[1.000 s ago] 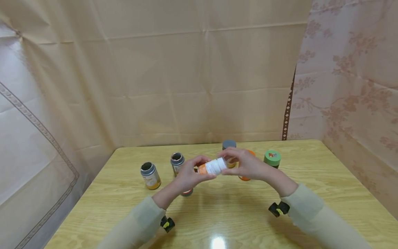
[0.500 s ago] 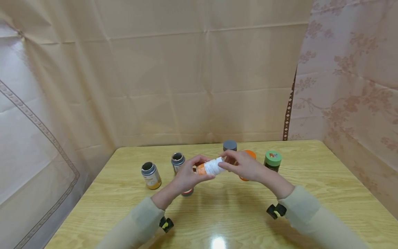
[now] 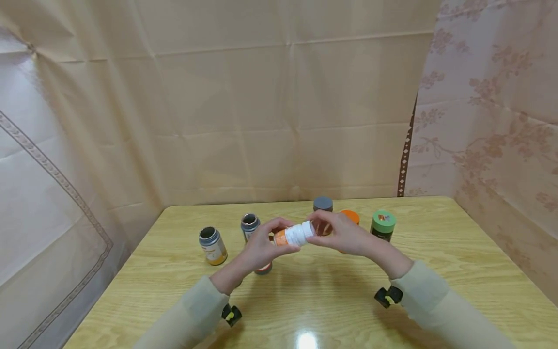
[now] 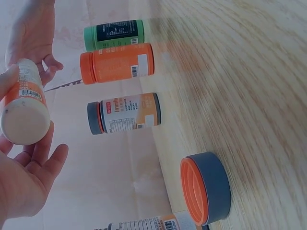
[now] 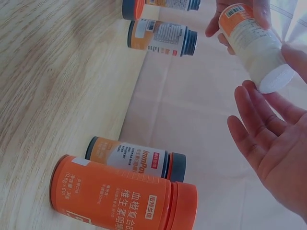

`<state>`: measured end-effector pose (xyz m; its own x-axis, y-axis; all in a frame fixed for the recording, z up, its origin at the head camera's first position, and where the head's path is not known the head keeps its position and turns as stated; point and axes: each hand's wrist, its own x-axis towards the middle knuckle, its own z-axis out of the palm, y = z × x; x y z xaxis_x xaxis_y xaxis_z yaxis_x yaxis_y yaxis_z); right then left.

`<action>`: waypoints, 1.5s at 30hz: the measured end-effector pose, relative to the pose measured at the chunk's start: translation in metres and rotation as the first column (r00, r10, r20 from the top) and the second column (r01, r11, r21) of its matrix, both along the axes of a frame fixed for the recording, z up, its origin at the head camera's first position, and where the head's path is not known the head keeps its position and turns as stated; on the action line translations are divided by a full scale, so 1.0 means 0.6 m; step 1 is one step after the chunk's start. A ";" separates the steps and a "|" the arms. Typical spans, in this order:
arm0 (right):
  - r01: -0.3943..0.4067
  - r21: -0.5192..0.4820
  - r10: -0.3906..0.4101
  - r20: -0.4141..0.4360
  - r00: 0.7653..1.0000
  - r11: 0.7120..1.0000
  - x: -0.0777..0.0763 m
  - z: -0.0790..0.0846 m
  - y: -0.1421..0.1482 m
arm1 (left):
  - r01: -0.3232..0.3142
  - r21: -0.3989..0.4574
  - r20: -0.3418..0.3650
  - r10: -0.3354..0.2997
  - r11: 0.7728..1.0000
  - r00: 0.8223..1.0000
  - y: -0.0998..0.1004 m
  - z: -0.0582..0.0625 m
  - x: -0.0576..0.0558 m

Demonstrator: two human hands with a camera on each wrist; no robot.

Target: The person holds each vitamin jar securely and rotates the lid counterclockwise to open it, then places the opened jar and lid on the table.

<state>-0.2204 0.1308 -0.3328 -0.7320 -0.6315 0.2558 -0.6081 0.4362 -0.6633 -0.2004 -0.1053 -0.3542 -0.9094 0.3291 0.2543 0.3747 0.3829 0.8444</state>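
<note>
A white pill bottle (image 3: 294,235) with an orange band is held tilted above the table, its base toward the left and its ribbed white cap (image 3: 308,229) toward the right. My left hand (image 3: 267,246) grips its body between thumb and fingers. At the other end, my right hand (image 3: 346,234) pinches the cap with the thumb on one side and fingertips on the other, as the right wrist view shows. In the left wrist view the bottle's round base (image 4: 25,120) faces the camera. The cap appears seated on the bottle.
Two uncapped grey-necked bottles (image 3: 213,247) (image 3: 250,224) stand at left. A loose grey-and-orange lid (image 4: 216,187) lies on the table near my left hand. Behind my right hand stand a grey-lidded bottle (image 3: 323,203), an orange bottle (image 3: 351,216) and a green-lidded bottle (image 3: 383,223).
My right thumb and fingers have shifted around the cap, moving forward and then spreading back to either side. The bottle has moved slightly left, still in my left hand.
</note>
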 end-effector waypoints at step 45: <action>0.016 -0.001 -0.016 0.061 0.998 1.000 0.005 -0.002 -0.001 | -0.009 -0.029 0.014 0.010 1.000 1.000 0.004 0.011 0.012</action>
<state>-0.2176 0.1299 -0.3337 -0.7564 -0.6190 0.2113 -0.5594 0.4449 -0.6994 -0.1930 -0.1026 -0.3477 -0.9158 0.3276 0.2322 0.3594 0.4106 0.8380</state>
